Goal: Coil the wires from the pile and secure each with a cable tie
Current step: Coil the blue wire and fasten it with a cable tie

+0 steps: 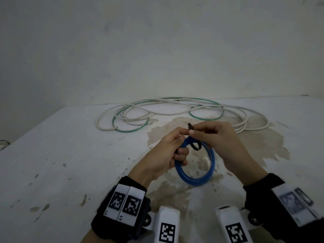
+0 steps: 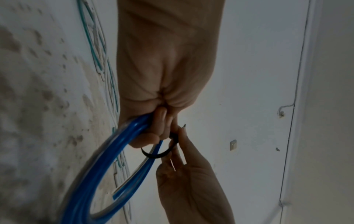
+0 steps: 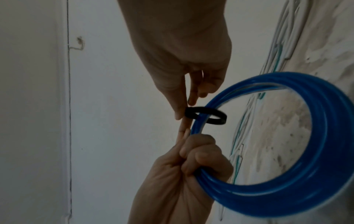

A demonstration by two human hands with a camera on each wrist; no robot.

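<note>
Your left hand (image 1: pixel 165 151) is gripping the blue wire coil (image 1: pixel 196 165) with curled fingers, holding it in the air above the stained middle of the surface (image 1: pixel 61 155), while your right hand (image 1: pixel 221 139) is pinching the black cable tie (image 3: pixel 205 116) between thumb and fingertip. The tie is looping loosely across the coil's strands just beyond your left fingers, its tail pointing toward the far edge. The right hand is nearer that tail, so tightening probably falls to it; the white and green wires (image 1: pixel 175 111) are lying uncoiled along the far edge.
</note>
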